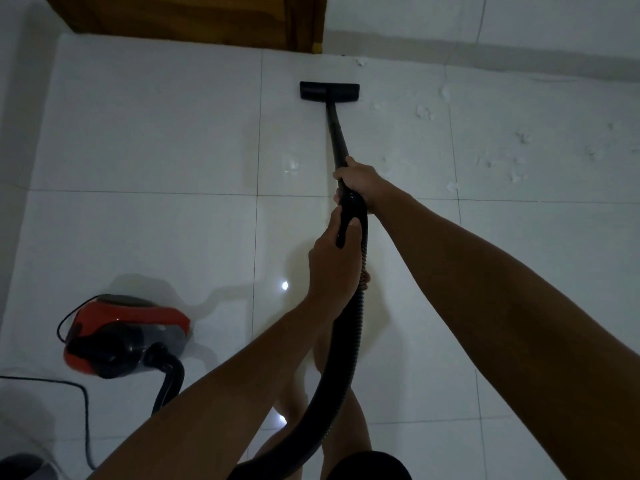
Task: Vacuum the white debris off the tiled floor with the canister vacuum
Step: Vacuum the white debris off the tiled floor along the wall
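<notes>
Floor: large glossy white tiles (pixel 156 133) with thin dark grout lines are filling nearly the whole frame and reflecting small points of light at centre. A pale wall base (pixel 519 53) is running along the upper right edge; a brown wooden door (pixel 194 19) is sitting at the top, left of centre.

White debris (pixel 424 112) is lying scattered across the upper right tiles, from just right of the floor nozzle out toward the right edge, with one further fleck (pixel 361 62) close against the wall base. The tiles on the left half are showing open floor between the door and the canister.

The black floor nozzle (pixel 329 91) is resting flat on the tile at top centre, short of the wall. Its black wand (pixel 336 136) is slanting down to the hands.

The right hand (pixel 358 183) is wrapping around the wand where it is meeting the ribbed hose. The left hand (pixel 334 261) is gripping the handle and hose (pixel 346 358) just below it, fingers curled round.

The red and black canister vacuum (pixel 124 336) is sitting at lower left, well apart from the nozzle, its black power cord (pixel 83 403) trailing along the lower left edge. The hose is looping down past the person's bare legs at bottom centre.
</notes>
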